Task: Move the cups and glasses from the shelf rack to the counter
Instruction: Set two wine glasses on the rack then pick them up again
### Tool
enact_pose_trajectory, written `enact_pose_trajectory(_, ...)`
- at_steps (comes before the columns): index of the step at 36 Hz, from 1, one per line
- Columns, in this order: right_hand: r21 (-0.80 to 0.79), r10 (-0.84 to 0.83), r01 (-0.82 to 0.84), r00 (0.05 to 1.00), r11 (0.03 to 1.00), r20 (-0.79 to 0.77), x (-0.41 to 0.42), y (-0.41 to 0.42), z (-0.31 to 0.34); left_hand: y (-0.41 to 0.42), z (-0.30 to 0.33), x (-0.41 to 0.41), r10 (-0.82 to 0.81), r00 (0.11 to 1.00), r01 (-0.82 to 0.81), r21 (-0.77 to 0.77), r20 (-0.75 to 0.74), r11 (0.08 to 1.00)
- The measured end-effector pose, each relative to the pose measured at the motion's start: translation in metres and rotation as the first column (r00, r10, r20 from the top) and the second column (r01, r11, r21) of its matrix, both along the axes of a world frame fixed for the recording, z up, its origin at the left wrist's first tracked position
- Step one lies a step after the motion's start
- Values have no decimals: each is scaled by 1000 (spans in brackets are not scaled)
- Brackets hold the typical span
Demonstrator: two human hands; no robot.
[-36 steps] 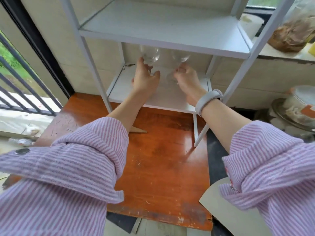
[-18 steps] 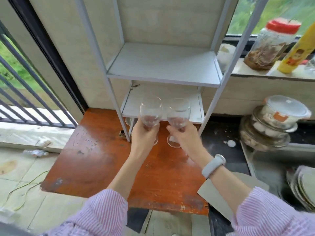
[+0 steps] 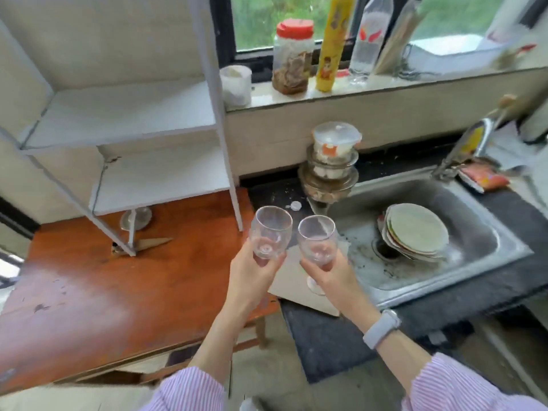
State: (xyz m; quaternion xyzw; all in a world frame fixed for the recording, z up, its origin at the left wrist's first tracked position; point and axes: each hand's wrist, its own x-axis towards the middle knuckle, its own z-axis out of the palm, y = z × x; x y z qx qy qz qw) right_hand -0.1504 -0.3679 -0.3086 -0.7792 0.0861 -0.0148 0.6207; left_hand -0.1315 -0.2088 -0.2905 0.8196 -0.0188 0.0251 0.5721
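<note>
I hold two clear stemmed wine glasses upright side by side. My left hand point(image 3: 255, 274) grips the left wine glass point(image 3: 271, 231) by its lower bowl and stem. My right hand point(image 3: 329, 277) grips the right wine glass point(image 3: 318, 237) the same way, its foot showing below my fingers. Both glasses hang above the seam between the wooden table point(image 3: 89, 292) and the dark counter point(image 3: 326, 336). The white shelf rack point(image 3: 124, 114) stands at the left on the table, its two visible shelves bare.
A steel sink point(image 3: 489, 256) with stacked plates point(image 3: 415, 235) lies to the right. Stacked glass bowls and a lidded tub point(image 3: 330, 161) stand at the sink's back left corner. Jars and bottles point(image 3: 292, 57) line the windowsill. A pale board point(image 3: 292, 287) lies under the glasses.
Both hands drew the two glasses out of the rack's lower shelf and carried them right, toward the counter and sink. The view swung right with them.
</note>
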Motion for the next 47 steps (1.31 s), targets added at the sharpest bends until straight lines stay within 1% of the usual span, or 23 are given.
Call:
enact_pose_trajectory(4,23,-175,175,984,984,28,-38,-85,4,-87,6,-11,-154,988,154,-19,-14,988)
enact_pose_trajectory(7,37,-252,250,967,967,40,-76,-160,7,-165,10,-28,-289,957,289,-42,-5,957)
enact_pose_trajectory(10,29,-347,346,936,938,51,-122,-234,10,-249,13,-51,-391,920,391,-14,-16,920)
enact_pose_trajectory(13,-3,-461,462,885,887,65,-170,-303,16,-330,17,-79,-523,853,522,-39,-6,852)
enact_pose_trajectory(17,-15,-608,611,790,791,80,-232,-387,26,-433,28,-119,-686,726,687,-35,38,726)
enact_pose_trajectory(20,-13,-704,707,705,707,82,-277,-438,33,-502,38,-150,-763,644,765,-23,58,644)
enact_pose_trajectory(23,-64,-806,812,583,579,104,-316,-483,36,-565,45,-179,-826,561,828,-33,58,560)
enact_pose_trajectory(25,-108,-854,863,504,493,126,-338,-510,36,-604,46,-195,-870,490,872,-22,58,490)
enact_pose_trajectory(28,-126,-909,916,397,382,131,-368,-549,33,-664,45,-218,-922,383,924,-9,52,383)
enact_pose_trajectory(31,-98,-949,954,294,283,115,-394,-590,28,-724,41,-237,-954,297,955,7,49,298)
enact_pose_trajectory(34,-55,-971,974,222,218,82,-414,-634,22,-783,34,-252,-974,223,975,9,29,224)
enact_pose_trajectory(38,-47,-989,993,111,106,100,-429,-702,16,-868,24,-263,-990,143,989,24,8,144)
enact_pose_trajectory(41,-45,-993,996,78,74,86,-433,-753,14,-929,17,-266,-994,111,994,8,-20,110)
enact_pose_trajectory(44,-50,-997,998,51,49,55,-436,-801,12,-984,9,-268,-995,71,997,30,-73,69)
enact_pose_trajectory(47,-48,-998,998,49,48,28,-442,-841,5,-1035,0,-271,-989,63,997,43,-136,58)
